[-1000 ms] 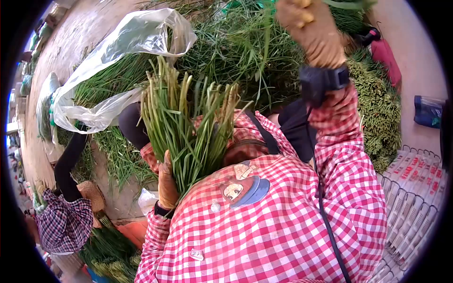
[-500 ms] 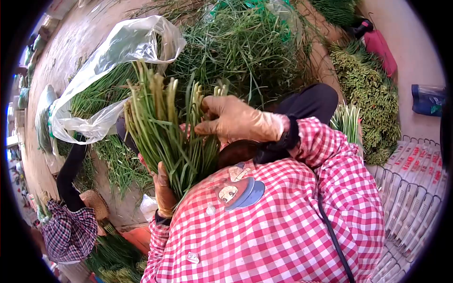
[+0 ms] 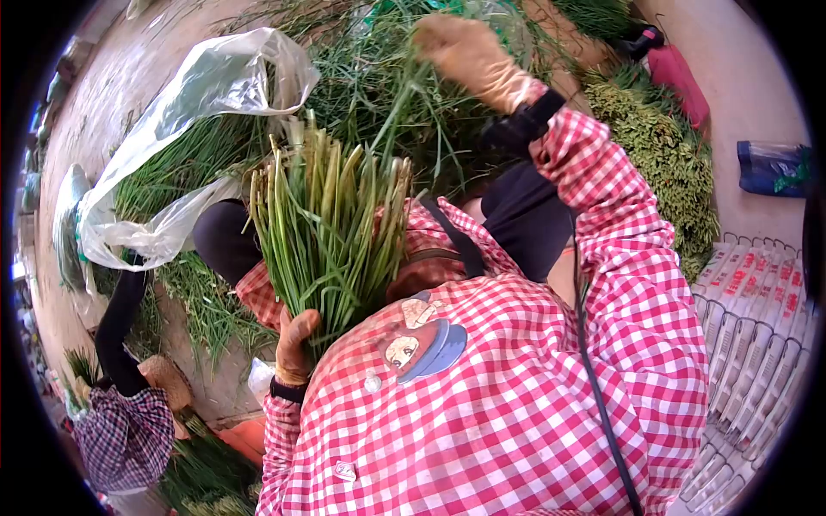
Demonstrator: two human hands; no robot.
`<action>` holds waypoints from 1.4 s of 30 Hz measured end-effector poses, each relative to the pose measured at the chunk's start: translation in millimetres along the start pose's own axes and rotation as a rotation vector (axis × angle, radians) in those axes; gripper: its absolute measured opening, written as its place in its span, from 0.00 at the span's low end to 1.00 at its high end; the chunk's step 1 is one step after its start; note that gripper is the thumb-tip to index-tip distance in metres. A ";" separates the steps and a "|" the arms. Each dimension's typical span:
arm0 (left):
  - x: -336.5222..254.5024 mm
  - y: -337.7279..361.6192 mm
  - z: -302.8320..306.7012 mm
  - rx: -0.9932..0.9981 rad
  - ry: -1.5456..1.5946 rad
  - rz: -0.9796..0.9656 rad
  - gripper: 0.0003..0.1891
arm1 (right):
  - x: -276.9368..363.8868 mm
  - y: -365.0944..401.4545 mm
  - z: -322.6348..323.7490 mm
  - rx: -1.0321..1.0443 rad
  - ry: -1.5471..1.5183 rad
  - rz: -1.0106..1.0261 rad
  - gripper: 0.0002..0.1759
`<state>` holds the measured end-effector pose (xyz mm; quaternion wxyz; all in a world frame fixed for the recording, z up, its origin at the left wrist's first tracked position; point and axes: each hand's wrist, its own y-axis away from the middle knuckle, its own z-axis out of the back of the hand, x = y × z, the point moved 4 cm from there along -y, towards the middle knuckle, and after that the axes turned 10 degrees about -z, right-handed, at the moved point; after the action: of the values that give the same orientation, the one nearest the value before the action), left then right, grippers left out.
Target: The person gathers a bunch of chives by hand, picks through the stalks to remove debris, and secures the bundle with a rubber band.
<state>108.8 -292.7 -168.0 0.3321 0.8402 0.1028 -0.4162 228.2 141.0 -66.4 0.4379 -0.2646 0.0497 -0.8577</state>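
Note:
In my gloved left hand (image 3: 297, 344) is a thick bunch of green stalks (image 3: 331, 224), gripped round its lower part against my chest. The stalks' pale, cut-looking ends fan out upward, and a few thin leaves hang across them. My gloved right hand (image 3: 465, 56) is raised at the upper middle, fingers closed and slightly blurred. Long green leaf blades (image 3: 400, 107) trail down from its fingertips toward the bunch. Behind both hands spreads a big loose heap of green leaves (image 3: 361, 77).
A clear plastic bag (image 3: 194, 112) lies partly over more greens at left. Neatly stacked bundles (image 3: 650, 146) line the right side, near a blue plastic-wrapped roll (image 3: 774, 168) and a wire rack (image 3: 748, 335). Another person (image 3: 125, 430) in a checked garment works at lower left.
My right hand has left the bunch and swung up and away over the heap, trailing leaf blades. My left hand keeps hold of the bunch, whose stalks now sit closer together.

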 end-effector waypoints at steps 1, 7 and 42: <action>-10.1 1.7 -19.3 -0.070 0.056 0.038 0.29 | -19.2 -4.5 -3.3 -0.077 0.083 0.025 0.13; -19.8 3.6 -31.1 -0.074 0.004 0.017 0.29 | -101.5 -9.9 -8.2 -0.385 0.348 -0.154 0.09; -48.2 14.8 -77.0 -0.118 -0.291 -0.310 0.23 | 160.4 92.0 -41.0 0.642 -0.592 -0.174 0.20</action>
<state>133.6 -249.3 -90.7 0.3240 0.7245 0.2056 -0.5725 198.1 -46.0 -64.8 0.4195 -0.3525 -0.3691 -0.7507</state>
